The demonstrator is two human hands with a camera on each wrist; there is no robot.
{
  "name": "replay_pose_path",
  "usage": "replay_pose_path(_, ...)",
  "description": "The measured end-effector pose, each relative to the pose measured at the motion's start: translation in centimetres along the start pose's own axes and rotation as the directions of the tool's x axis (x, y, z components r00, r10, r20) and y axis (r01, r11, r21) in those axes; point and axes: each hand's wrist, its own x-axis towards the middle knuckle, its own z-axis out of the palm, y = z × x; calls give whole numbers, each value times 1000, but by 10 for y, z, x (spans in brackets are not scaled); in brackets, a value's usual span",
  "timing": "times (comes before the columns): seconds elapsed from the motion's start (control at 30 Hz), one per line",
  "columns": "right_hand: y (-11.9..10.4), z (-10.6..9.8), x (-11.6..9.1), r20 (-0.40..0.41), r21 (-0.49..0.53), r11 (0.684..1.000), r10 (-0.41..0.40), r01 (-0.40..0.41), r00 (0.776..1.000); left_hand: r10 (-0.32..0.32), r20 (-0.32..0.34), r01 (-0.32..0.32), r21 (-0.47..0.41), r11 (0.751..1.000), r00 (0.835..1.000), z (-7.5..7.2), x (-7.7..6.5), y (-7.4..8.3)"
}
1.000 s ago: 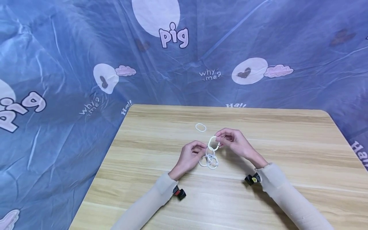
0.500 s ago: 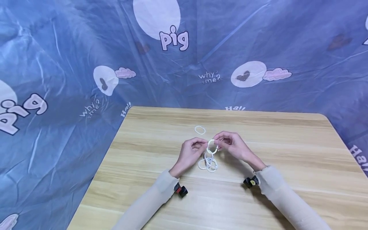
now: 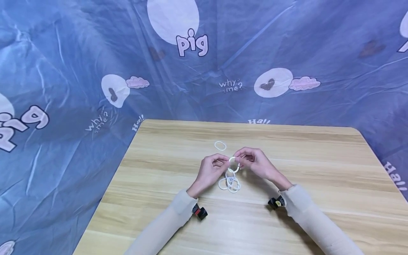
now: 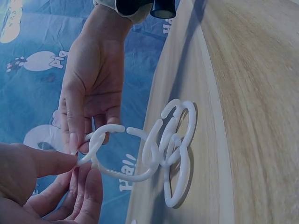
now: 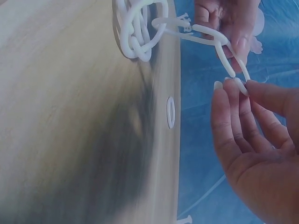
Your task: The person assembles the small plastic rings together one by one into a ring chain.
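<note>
Both hands meet over the middle of the table at a white plastic C-shaped ring [image 3: 234,172]. My left hand [image 3: 211,170] pinches its left side between thumb and fingers. My right hand [image 3: 256,164] pinches its right side near the small gap, seen in the right wrist view. Through this ring hangs a second white ring [image 4: 126,177], also with a gap. Below it, several more linked white rings [image 4: 170,200] lie in a cluster on the wood. Fingertips cover parts of the held ring. Beyond the hands, a loose white ring [image 3: 220,141] lies flat.
The light wooden table [image 3: 159,198] has rounded far corners. A blue printed cloth [image 3: 204,95] hangs behind it and along its left side. Small black cameras [image 3: 200,212] sit at both sleeve cuffs.
The left fingers have shifted up from beside the second ring to the top ring. My right hand has come slightly left and down with that ring. The loose ring stays put.
</note>
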Motion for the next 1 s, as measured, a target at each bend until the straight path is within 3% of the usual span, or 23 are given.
replay_pose_path(0.2, -6, 1, -1, 23, -36, 999, 17, -16, 1000, -34, 36, 36, -68, 997, 999, -3, -3, -4)
replay_pose_path(0.4, -7, 2, 1, 78, -60, 998, -5, 10, 997, -27, 28, 29, -91, 995, 999, -6, -8, -8)
replay_pose_path(0.83, -1, 1, 19, 74, -113, 992, -40, 49, 996, -19, 36, 23, -111, 994, 999, -13, -13, -16)
replay_pose_path(1.0, 7, 5, 29, 69, -142, 990, -11, 20, 998, -31, 46, 37, -129, 991, 998, -14, -14, -16)
